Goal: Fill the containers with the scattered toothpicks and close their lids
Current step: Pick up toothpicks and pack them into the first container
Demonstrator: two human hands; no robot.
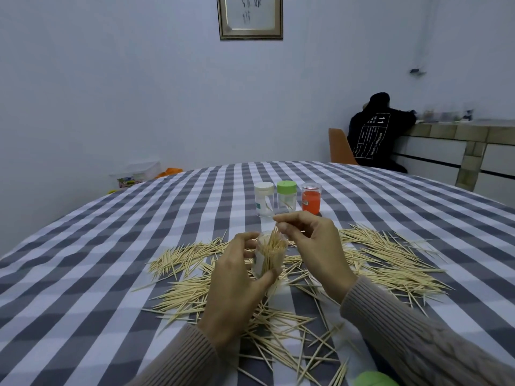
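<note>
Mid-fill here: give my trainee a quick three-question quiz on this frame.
1. True or false: the left hand holds the clear container that is being filled.
2. Which standing jar has the green lid? A) left B) middle C) right
3. What does the right hand pinch?

Key: 1 true. 2 B, between the white-lidded jar and the orange jar. 3 toothpicks going into the container.

L hand [237,277] grips clear container [269,253]; R hand [315,246] pinches toothpicks [274,235] at its mouth.
</note>
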